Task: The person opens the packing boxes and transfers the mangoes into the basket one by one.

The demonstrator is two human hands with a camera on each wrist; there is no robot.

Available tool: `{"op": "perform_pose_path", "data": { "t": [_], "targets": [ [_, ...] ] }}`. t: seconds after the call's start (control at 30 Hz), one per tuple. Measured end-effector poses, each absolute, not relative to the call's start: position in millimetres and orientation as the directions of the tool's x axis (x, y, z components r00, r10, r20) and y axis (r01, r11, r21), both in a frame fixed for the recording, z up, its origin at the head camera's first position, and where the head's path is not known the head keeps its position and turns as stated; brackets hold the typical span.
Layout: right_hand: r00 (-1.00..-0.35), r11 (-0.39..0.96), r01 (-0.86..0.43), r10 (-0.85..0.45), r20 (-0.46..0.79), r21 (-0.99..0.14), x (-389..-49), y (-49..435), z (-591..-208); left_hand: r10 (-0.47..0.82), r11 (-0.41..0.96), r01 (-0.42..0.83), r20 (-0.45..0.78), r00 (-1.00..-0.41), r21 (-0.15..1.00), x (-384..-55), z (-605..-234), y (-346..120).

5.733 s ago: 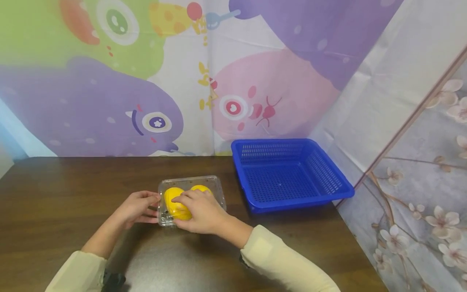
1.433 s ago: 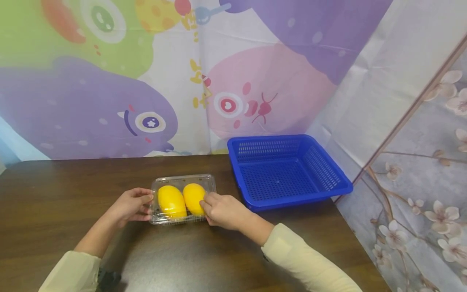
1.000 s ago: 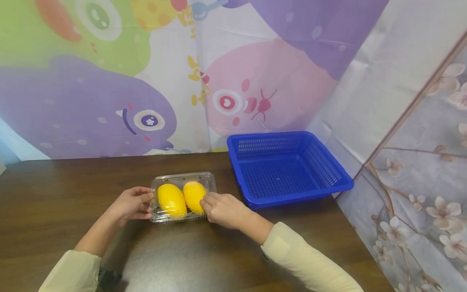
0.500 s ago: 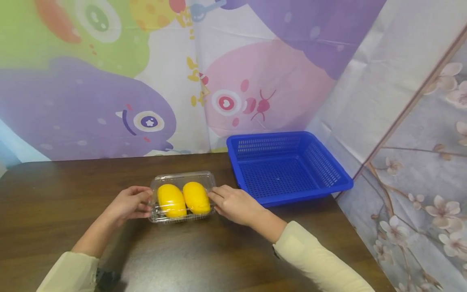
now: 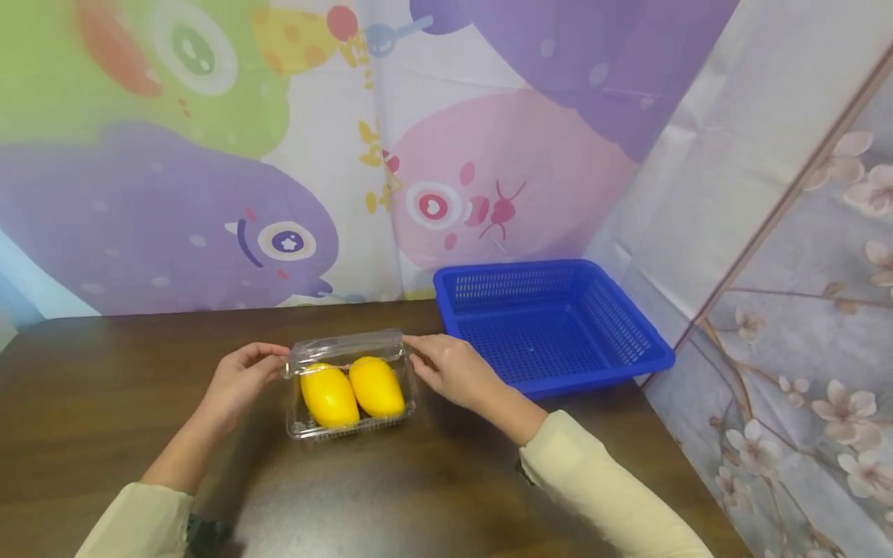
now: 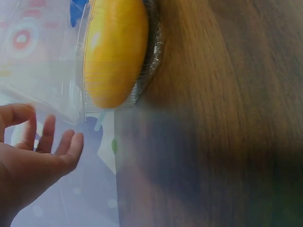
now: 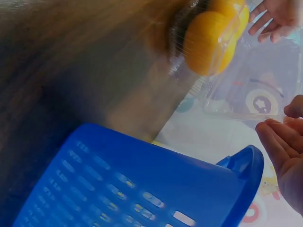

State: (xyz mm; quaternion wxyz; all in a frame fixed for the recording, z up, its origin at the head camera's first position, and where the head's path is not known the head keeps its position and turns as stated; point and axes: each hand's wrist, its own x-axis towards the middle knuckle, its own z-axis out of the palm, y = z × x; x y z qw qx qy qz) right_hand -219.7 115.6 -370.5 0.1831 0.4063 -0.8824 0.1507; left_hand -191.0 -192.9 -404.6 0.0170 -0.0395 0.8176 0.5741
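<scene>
Two yellow mangoes (image 5: 330,395) lie side by side in a clear plastic clamshell box (image 5: 298,426) on the table. Its hinged lid (image 5: 356,342) stands raised at the far side. My left hand (image 5: 240,380) pinches the lid's left edge between thumb and forefinger; the other fingers spread free in the left wrist view. At the lid's right corner, thumb and fingertips of my right hand (image 5: 453,368) pinch the plastic, as the right wrist view also shows. Neither hand touches the mangoes. One mango (image 6: 116,52) fills the box's near end in the left wrist view.
A blue perforated plastic basket (image 5: 533,387) stands right of the box, close behind my right hand. The dark wooden table (image 5: 335,504) ends at a cartoon-printed backdrop (image 5: 293,178). A flowered panel (image 5: 802,372) borders the right side.
At first my right hand was over the mangoes, then moved to the box's right side. In the last half second both hands have moved away from me and the lid has swung up.
</scene>
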Motion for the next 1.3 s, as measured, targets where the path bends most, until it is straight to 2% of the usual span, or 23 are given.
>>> {"op": "perform_pose_path", "data": {
  "t": [0.1,0.2,0.37,0.43,0.57,0.8,1.0,1.3],
  "targets": [
    [-0.626,0.61,-0.763,-0.613,0.482,-0.214,-225,114,-370,-0.065,0.27,-0.059,-0.043,-0.997,0.961,-191,-404,-194],
    [-0.657,0.584,-0.746,-0.563,0.501,-0.321,-229,112,-370,-0.07,0.14,-0.005,0.005,-0.998,0.99,-191,-404,-194],
    [-0.698,0.552,-0.71,-0.471,0.54,-0.437,-238,105,-368,-0.024,-0.11,0.098,0.096,-0.995,0.989,-193,-409,-196],
    [-0.724,0.55,-0.684,-0.43,0.539,-0.48,-242,101,-366,-0.008,-0.157,0.125,0.126,-0.992,0.98,-196,-413,-197],
    [-0.773,0.528,-0.631,-0.362,0.521,-0.568,-248,95,-362,-0.026,-0.16,0.142,0.14,-0.99,0.977,-203,-420,-200],
    [-0.836,0.488,-0.543,-0.24,0.493,-0.683,-264,87,-359,-0.043,-0.024,0.127,0.126,-0.991,0.992,-214,-418,-198],
    [-0.878,0.466,-0.461,-0.113,0.466,-0.755,-279,76,-366,-0.046,-0.045,0.086,0.084,-0.995,0.995,-223,-414,-196],
    [-0.925,0.5,-0.335,-0.016,0.379,-0.798,-289,63,-381,-0.048,-0.101,-0.007,-0.012,-0.999,0.995,-235,-414,-198]
  ]
}}
